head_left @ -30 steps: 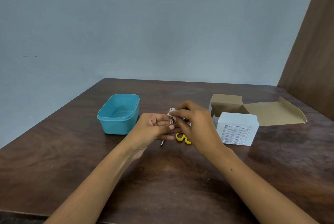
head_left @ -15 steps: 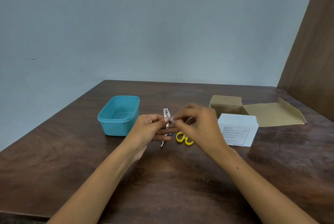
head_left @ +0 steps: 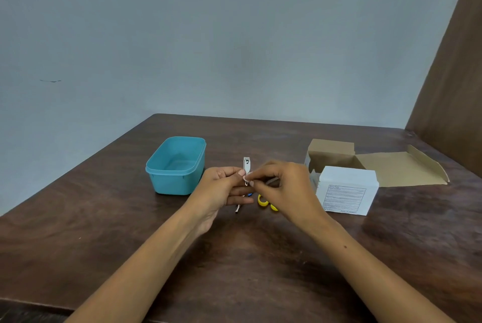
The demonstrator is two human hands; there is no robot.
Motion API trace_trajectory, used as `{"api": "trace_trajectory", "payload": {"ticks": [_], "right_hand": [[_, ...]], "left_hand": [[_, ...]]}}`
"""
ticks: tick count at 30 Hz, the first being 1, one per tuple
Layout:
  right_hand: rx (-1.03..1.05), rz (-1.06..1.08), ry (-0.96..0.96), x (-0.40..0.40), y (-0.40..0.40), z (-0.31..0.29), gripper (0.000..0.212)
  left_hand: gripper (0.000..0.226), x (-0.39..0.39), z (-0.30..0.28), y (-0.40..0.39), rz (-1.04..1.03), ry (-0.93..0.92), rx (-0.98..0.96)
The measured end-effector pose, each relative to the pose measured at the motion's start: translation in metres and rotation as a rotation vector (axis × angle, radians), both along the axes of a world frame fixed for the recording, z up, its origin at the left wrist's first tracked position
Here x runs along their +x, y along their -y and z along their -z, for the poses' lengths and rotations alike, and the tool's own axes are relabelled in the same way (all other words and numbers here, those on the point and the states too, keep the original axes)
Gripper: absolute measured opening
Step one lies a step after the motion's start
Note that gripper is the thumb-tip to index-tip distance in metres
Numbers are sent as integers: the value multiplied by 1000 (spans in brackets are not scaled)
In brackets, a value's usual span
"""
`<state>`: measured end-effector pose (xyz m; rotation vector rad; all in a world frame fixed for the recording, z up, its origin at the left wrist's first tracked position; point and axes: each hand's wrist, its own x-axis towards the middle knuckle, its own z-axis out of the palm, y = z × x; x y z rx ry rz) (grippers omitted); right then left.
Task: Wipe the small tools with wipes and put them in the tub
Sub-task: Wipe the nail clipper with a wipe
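My left hand (head_left: 221, 189) pinches a small silver nail clipper (head_left: 246, 163) upright above the table, its top end sticking out over my fingers. My right hand (head_left: 283, 187) pinches a small white wipe (head_left: 247, 179) against the clipper's lower part. The teal tub (head_left: 175, 166) stands empty to the left of my hands. Under my hands lie yellow-handled scissors (head_left: 263, 202), a thin metal tool (head_left: 238, 209) and a small blue item (head_left: 249, 194), all partly hidden.
A white box of wipes (head_left: 347, 192) stands right of my hands, with an opened brown cardboard box (head_left: 370, 163) behind it. A brown panel (head_left: 453, 82) rises at the far right. The dark wooden table (head_left: 234, 270) ends at a pale wall.
The wipe has slid from the top of the nail clipper down toward its lower part, leaving the top end bare. My left hand keeps holding the clipper in place.
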<state>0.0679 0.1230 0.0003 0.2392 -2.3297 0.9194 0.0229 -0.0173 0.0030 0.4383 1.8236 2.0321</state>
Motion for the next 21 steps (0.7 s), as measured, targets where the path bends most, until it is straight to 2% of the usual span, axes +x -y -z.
{"api": "trace_trajectory", "payload": {"ticks": [6,15,21], "right_hand": [[-69,154,-240,0,-5,-2,13],[87,66,-177,-3,-2,3,16],[135,52,-103,-1,-2,-2,17]], "left_hand": [[22,4,-2,-2,44,-50,-29],[17,6,-2,-3,13,-117,14],[19,4,-2,-2,42,-76,3]]}}
